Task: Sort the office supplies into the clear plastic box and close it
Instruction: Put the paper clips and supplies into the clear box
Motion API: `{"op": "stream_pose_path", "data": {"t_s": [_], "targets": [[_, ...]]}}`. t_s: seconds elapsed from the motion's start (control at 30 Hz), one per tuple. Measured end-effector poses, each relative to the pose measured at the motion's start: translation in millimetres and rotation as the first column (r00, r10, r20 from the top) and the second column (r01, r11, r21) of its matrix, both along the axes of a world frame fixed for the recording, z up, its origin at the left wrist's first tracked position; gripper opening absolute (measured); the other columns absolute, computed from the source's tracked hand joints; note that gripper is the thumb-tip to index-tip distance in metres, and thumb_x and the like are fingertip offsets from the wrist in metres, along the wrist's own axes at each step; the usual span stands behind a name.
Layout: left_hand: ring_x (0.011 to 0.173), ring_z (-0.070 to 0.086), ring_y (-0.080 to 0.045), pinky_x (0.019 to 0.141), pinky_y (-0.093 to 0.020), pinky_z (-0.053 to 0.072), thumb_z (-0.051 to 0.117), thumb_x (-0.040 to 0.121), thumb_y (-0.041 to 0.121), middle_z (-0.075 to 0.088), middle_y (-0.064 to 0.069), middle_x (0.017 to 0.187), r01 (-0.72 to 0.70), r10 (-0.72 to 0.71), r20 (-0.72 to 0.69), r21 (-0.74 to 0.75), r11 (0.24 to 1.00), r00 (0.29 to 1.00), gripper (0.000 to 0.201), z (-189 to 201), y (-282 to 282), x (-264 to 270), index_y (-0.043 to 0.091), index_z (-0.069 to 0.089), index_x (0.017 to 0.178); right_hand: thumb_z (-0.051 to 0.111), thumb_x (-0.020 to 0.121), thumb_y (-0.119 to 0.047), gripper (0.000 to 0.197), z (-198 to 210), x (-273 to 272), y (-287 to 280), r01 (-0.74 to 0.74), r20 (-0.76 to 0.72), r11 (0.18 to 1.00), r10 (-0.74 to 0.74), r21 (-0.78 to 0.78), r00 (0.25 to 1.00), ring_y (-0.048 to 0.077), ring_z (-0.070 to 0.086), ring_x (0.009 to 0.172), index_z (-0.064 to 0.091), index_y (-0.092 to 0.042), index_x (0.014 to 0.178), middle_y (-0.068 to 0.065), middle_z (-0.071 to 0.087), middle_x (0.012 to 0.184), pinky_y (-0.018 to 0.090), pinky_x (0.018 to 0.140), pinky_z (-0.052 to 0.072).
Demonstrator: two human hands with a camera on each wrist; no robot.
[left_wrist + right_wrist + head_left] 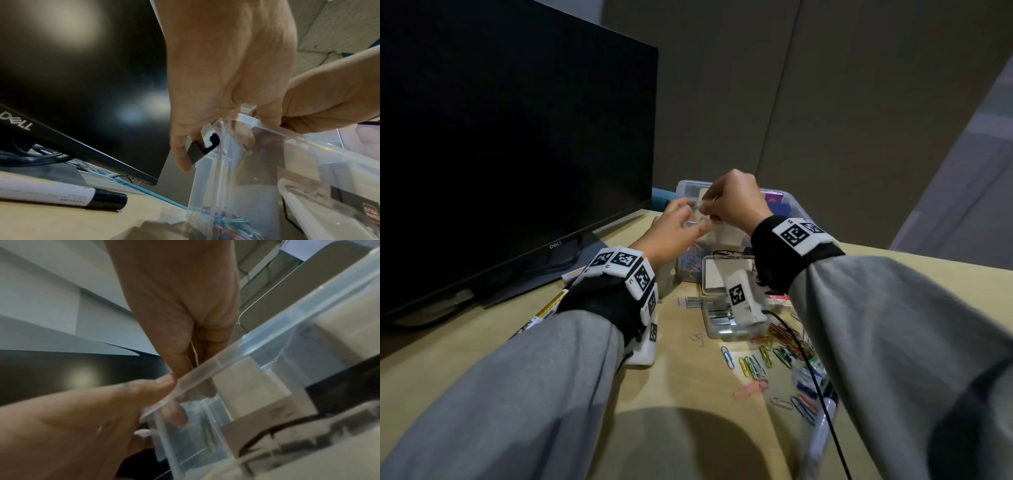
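Observation:
The clear plastic box (pixel 792 205) stands open at the back of the desk, with coloured paper clips (pixel 228 224) in its near-left compartment. My left hand (pixel 693 222) grips the box's near rim (pixel 273 128), thumb outside and fingers inside. A black binder clip (pixel 200 149) is tucked under its lower fingers. My right hand (pixel 710 209) hovers just above that rim, and its fingers pinch a thin silvery wire piece (pixel 194 353). I cannot tell what the piece is. Both hands meet over the same corner.
A dark Dell monitor (pixel 517 137) fills the left. A small clear case of staples (pixel 719 318) and loose coloured paper clips (pixel 756 363) lie on the desk near me. A marker (pixel 61 194) lies left, another pen (pixel 822 431) and a black cable (pixel 811 370) right.

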State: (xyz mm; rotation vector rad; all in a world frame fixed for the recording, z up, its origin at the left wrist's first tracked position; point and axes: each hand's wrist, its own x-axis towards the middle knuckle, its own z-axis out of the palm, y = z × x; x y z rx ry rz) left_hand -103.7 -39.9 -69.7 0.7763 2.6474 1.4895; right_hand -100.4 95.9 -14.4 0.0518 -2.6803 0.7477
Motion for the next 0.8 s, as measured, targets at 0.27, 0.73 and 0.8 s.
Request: {"op": "stream_pose_path", "data": {"t_s": [0.27,0.73,0.8], "targets": [[0.136,0.034,-0.013,0.098,-0.030,0.036,0.052,0.098,0.041,0.024,0.008,0.156,0.001,-0.001,-0.005,-0.008,1.000,1.000,0.031,-2,-1,-2,0.011,0.058,0.107,0.069,0.088,-0.014,0.011,10,19,19,-0.044,-0.060,0.999,0.042,-0.031,0.997,0.015,0.068,0.075,0.071,-0.008,0.097,0.006,0.069,0.091,0.028,0.069,0.060],[0.126,0.035,-0.005,0.090,-0.027,0.033,0.049,0.099,0.042,0.026,0.007,0.154,-0.032,0.030,-0.041,-0.055,0.998,0.999,0.039,-1,4,-1,0.012,0.055,0.122,0.069,0.088,-0.025,0.016,-21,103,92,-0.282,0.699,0.854,-0.126,0.438,0.703,0.013,0.063,0.061,0.072,-0.010,0.091,0.004,0.070,0.080,0.022,0.058,0.051],[0.127,0.036,-0.007,0.090,-0.026,0.033,0.049,0.099,0.042,0.027,0.007,0.153,-0.043,0.040,-0.039,-0.055,0.998,0.998,0.033,0,4,0,0.015,0.055,0.116,0.071,0.085,-0.039,0.031,-37,102,90,-0.267,0.686,0.834,-0.172,0.483,0.707,0.015,0.062,0.061,0.070,-0.009,0.090,0.004,0.069,0.080,0.024,0.057,0.050]]}}
